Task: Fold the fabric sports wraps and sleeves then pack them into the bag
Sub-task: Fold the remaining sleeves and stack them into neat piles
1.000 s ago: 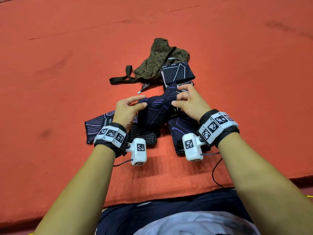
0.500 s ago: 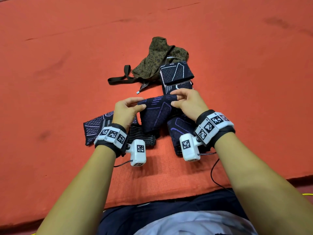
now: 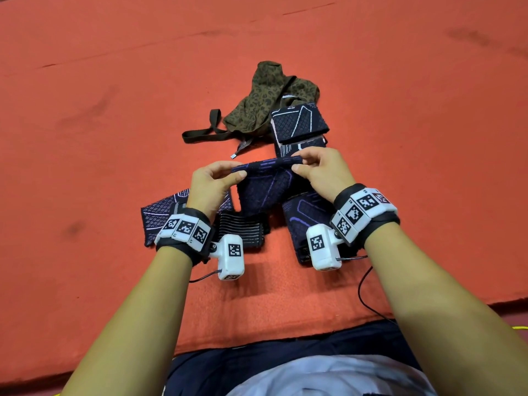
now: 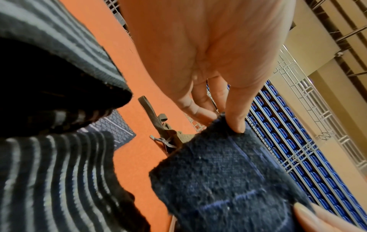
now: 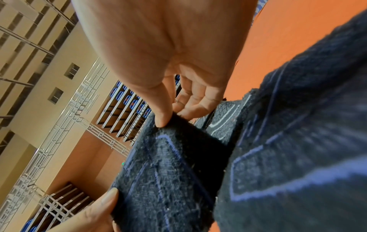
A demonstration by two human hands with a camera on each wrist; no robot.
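A dark blue sleeve (image 3: 264, 184) is held up above the orange mat (image 3: 114, 110), in front of the bag (image 3: 265, 101). Its top edge is pinched by the left hand (image 3: 211, 187) and the right hand (image 3: 320, 170), thumbs against curled fingers.

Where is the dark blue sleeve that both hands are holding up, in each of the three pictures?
Head: the dark blue sleeve is at the centre, pinched at its top edge between the left hand and the right hand.
Left wrist: lower right, under the thumb.
Right wrist: lower centre, under the thumb.
Shared landmark: the orange floor.
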